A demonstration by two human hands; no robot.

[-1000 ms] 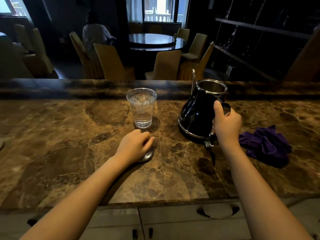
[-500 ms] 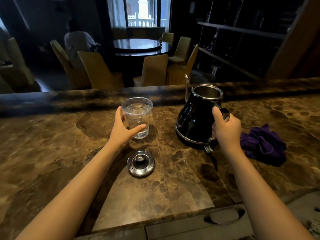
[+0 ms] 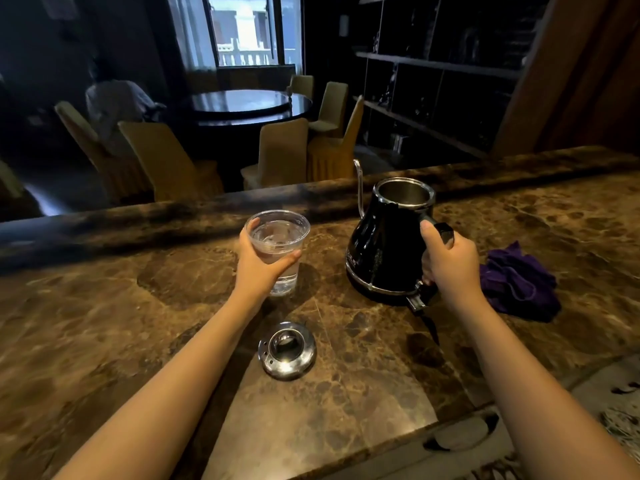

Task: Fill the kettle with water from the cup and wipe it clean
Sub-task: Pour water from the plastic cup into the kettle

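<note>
Head view shows both my hands busy on the brown marble counter (image 3: pixel 104 323). My left hand (image 3: pixel 258 268) is wrapped around the clear plastic cup (image 3: pixel 278 252), thumb on the right side and fingers around the left, near the rim; the cup is upright with water in it, and I cannot tell whether its base touches the counter. My right hand (image 3: pixel 448 263) is closed on the black handle of the kettle (image 3: pixel 384 251), which stands to the right of the cup with its mouth uncovered and its thin spout rising on the far side. The kettle's round metal lid (image 3: pixel 286 349) lies on the counter nearer to me, between my 2 forearms, apart from both cup and kettle. A crumpled purple cloth (image 3: pixel 516 282) sits on the counter just right of my right hand.
</note>
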